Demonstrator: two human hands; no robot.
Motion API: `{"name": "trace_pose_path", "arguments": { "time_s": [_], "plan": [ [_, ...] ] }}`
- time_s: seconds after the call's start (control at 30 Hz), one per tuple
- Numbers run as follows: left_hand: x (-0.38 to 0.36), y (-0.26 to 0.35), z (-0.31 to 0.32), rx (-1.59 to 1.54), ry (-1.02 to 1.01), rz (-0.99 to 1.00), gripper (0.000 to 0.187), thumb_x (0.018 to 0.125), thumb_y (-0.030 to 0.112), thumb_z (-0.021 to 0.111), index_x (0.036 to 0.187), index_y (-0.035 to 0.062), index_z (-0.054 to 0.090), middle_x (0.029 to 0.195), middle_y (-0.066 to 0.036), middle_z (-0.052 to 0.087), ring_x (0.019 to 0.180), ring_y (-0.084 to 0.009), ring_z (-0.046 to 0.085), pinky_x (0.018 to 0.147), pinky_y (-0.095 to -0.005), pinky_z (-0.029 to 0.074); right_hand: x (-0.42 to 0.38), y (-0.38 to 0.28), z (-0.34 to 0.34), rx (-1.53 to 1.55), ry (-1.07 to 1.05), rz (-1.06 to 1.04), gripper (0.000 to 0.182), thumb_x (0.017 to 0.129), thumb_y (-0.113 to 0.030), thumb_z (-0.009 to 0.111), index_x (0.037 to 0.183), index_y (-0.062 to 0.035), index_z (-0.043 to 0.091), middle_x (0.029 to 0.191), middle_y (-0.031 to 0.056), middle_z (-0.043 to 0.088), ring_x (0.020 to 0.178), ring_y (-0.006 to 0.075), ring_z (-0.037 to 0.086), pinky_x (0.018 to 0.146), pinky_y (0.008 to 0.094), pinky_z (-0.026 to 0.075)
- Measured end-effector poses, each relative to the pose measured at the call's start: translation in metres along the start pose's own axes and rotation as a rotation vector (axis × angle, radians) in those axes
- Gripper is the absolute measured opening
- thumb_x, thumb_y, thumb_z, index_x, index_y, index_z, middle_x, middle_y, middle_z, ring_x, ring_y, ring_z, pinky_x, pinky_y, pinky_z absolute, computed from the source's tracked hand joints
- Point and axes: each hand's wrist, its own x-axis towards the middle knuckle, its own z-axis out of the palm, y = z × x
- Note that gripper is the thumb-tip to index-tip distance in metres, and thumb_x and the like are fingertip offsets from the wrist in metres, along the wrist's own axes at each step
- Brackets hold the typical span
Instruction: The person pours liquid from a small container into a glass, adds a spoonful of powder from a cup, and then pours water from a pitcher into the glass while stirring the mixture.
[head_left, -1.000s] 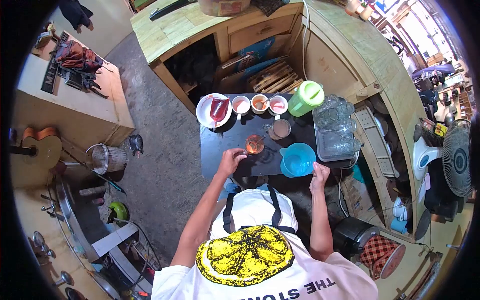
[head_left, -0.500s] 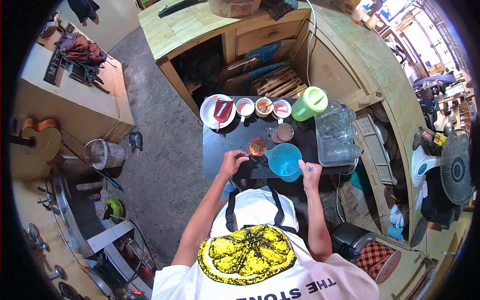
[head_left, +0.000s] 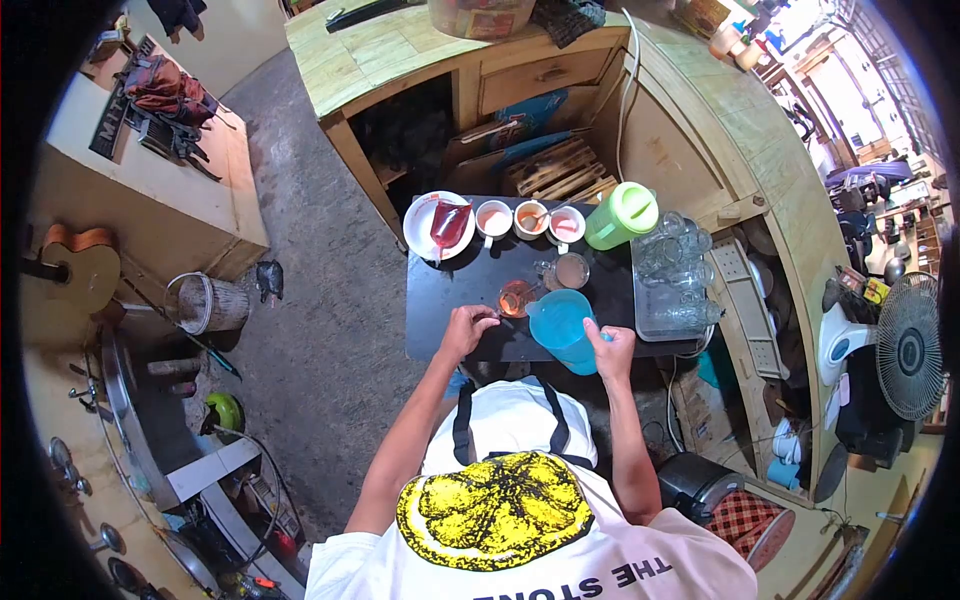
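My right hand [head_left: 612, 352] is closed around the handle of a translucent blue jug [head_left: 562, 325], which tilts with its spout at the rim of a glass mug [head_left: 516, 299]. Amber-red liquid is in that mug, and a thin spoon seems to lean in it. On the mug's near left side, my left hand [head_left: 470, 330] has its fingers pinched at what seems to be the handle, partly hidden. Just behind the jug stands another glass mug [head_left: 571, 271] with a milky brown drink.
Along the table's [head_left: 430, 300] far edge are a white bowl [head_left: 424, 242] holding a bag of red liquid, several white cups [head_left: 493, 216] and a green lidded pitcher [head_left: 622, 216]. A tray [head_left: 672, 330] of glass mugs is at right. A wooden counter [head_left: 550, 60] stands behind.
The blue jug has tipped further and shifted slightly left toward the amber mug, my right hand moving with it. My left hand stays at the mug. The view has shifted slightly.
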Motion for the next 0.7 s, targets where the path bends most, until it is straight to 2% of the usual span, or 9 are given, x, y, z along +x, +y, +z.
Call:
{"name": "trace_pose_path", "arguments": {
  "time_s": [0.1,0.2,0.3,0.6,0.7],
  "plan": [
    [0.0,0.001,0.0,-0.003,-0.008,-0.024,0.023,0.087,0.016,0.078,0.1,-0.0027,0.076,0.09,-0.021,0.076,0.079,-0.0279,0.074,0.075,-0.0374,0.055,0.0,-0.009,0.001,-0.006,-0.016,-0.054,0.061,0.09,-0.028,0.08,0.047,-0.006,0.042,0.049,-0.0079,0.037,0.051,0.0027,0.03,0.046,0.0319,0.02],
    [-0.001,0.003,0.0,-0.001,0.008,-0.01,0.023,0.087,0.017,0.079,0.1,-0.0023,0.076,0.091,-0.021,0.076,0.08,-0.0293,0.074,0.076,-0.0378,0.055,0.002,-0.008,0.001,-0.066,-0.038,-0.08,0.06,0.089,-0.029,0.081,0.048,-0.0039,0.045,0.049,-0.007,0.038,0.051,0.0028,0.032,0.045,0.0324,0.022],
    [0.0,0.003,-0.001,0.028,-0.008,-0.032,0.023,0.087,0.017,0.079,0.1,-0.0021,0.076,0.092,-0.021,0.076,0.082,-0.0305,0.074,0.077,-0.0375,0.056,0.004,-0.011,0.001,-0.048,-0.054,-0.045,0.061,0.084,-0.033,0.084,0.049,0.0011,0.049,0.047,0.0027,0.037,0.049,0.0085,0.031,0.046,0.0387,0.027],
    [-0.001,0.0,0.0,0.028,0.011,-0.001,0.023,0.088,0.016,0.077,0.101,-0.0023,0.076,0.094,-0.022,0.076,0.085,-0.0328,0.075,0.079,-0.0391,0.056,0.001,-0.028,-0.005,-0.025,-0.187,-0.012,0.052,0.083,-0.033,0.085,0.054,0.0007,0.059,0.051,0.0017,0.055,0.05,0.0065,0.046,0.048,0.034,0.038],
    [-0.003,0.003,0.002,0.048,0.045,0.009,0.024,0.088,0.016,0.077,0.103,-0.0024,0.076,0.095,-0.022,0.076,0.086,-0.0331,0.075,0.079,-0.0389,0.057,0.002,-0.029,-0.003,-0.002,-0.185,-0.012,0.053,0.085,-0.033,0.084,0.052,-0.0018,0.056,0.052,-0.0036,0.053,0.051,0.0038,0.042,0.045,0.0298,0.033]
  ]
}}
